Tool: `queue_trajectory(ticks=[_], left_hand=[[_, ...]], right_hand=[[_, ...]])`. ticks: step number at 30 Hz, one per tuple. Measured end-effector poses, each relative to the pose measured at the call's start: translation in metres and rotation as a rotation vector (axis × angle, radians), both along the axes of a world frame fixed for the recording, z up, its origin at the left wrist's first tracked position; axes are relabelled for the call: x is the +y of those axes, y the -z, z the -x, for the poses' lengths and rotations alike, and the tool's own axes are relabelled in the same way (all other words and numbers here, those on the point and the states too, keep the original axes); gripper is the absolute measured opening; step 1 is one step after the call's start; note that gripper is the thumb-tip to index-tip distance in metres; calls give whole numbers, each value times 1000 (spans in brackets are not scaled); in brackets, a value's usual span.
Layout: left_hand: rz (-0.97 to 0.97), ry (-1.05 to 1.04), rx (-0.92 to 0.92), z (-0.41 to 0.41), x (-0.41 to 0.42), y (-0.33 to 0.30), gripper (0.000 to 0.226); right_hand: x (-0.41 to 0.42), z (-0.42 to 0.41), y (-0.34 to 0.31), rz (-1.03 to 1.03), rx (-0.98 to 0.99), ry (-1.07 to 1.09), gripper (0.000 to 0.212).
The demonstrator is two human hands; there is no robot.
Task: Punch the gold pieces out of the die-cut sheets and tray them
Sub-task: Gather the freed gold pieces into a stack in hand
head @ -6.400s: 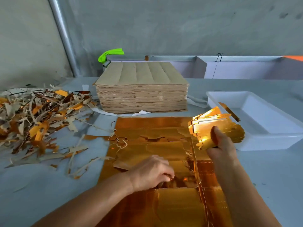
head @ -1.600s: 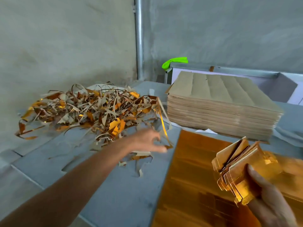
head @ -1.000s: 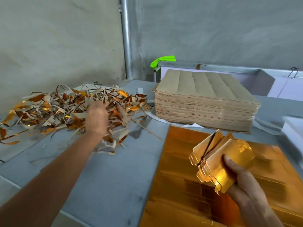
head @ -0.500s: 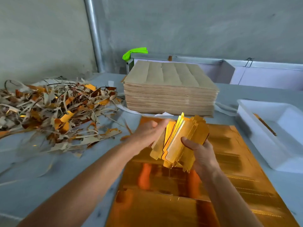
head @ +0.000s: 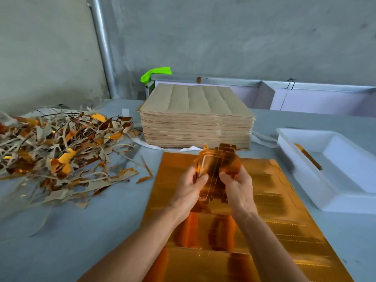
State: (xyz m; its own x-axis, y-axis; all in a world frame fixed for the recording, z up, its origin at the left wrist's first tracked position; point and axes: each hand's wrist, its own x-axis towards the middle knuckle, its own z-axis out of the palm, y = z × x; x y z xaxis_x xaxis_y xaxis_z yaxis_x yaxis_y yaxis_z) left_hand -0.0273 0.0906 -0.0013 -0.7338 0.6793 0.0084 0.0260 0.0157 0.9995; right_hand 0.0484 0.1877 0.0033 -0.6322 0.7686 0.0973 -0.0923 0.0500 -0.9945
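A bundle of punched gold pieces (head: 218,163) stands upright above the gold die-cut sheet (head: 270,216) at the table's centre. My left hand (head: 190,190) grips the bundle's left side and my right hand (head: 237,189) grips its right side. The sheet lies flat and whole beneath my hands, reflecting my forearms. A white tray (head: 305,180) sits to the right with one gold strip (head: 308,156) inside it.
A thick stack of brown-backed sheets (head: 195,117) stands behind the gold sheet. A heap of scrap trimmings (head: 59,151) covers the left of the grey table. A green object (head: 155,73) and a metal rail run along the back wall.
My left hand dropped scrap on the left heap, then came back to the bundle. Both hands now hold the pieces squared upright over the sheet.
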Motion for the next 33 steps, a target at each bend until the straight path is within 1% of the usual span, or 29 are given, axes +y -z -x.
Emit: queue_trajectory(ticks=[2, 3, 5, 7, 8, 10, 11, 15, 16, 18, 20, 23, 24, 26, 27, 30, 32, 33], left_hand=[[35, -21, -33, -3, 0, 2, 16], [46, -34, -46, -3, 1, 3, 15], [26, -41, -66, -3, 2, 4, 21], [-12, -33, -65, -2, 3, 2, 23], [-22, -32, -54, -1, 4, 2, 22], [-10, -28, -12, 1, 5, 2, 20], [10, -26, 5, 2, 6, 3, 19], [98, -59, 19, 2, 8, 9, 15], [100, -57, 13, 3, 9, 9, 14], [103, -47, 7, 3, 10, 10, 12], [113, -44, 15, 3, 11, 10, 10], [109, -15, 26, 3, 12, 10, 14], [91, 4, 11, 2, 12, 9, 17], [44, 26, -51, 0, 12, 9, 23], [29, 25, -78, 0, 12, 9, 23], [43, 26, -89, 3, 13, 10, 15], [43, 28, -86, 7, 11, 10, 13], [33, 35, -87, 9, 10, 10, 15]], right_hand=[[-5, -2, 5, -93, -46, -38, 20], [-8, -2, 8, -113, -55, -58, 22], [-11, -3, 7, -115, -59, -87, 23], [-12, -4, 0, -31, -25, -92, 10], [-12, -5, -6, 11, -13, -79, 14], [-10, -6, -15, 73, 14, -49, 37], [-9, -6, -17, 84, 16, -36, 43], [-14, -7, -22, 161, -34, -61, 52], [-14, -7, -23, 170, -37, -72, 52], [-12, -8, -26, 156, 0, -82, 44], [-8, -7, -30, 154, 40, -82, 44], [-4, -2, -32, 131, 41, -42, 37], [-3, -1, -33, 144, 24, -23, 36], [0, -1, -34, 181, -5, -18, 24], [1, -1, -35, 197, -23, -35, 22], [6, -5, -41, 237, -38, -81, 42], [6, -8, -42, 216, -31, -104, 44], [6, -9, -39, 184, -35, -114, 44]])
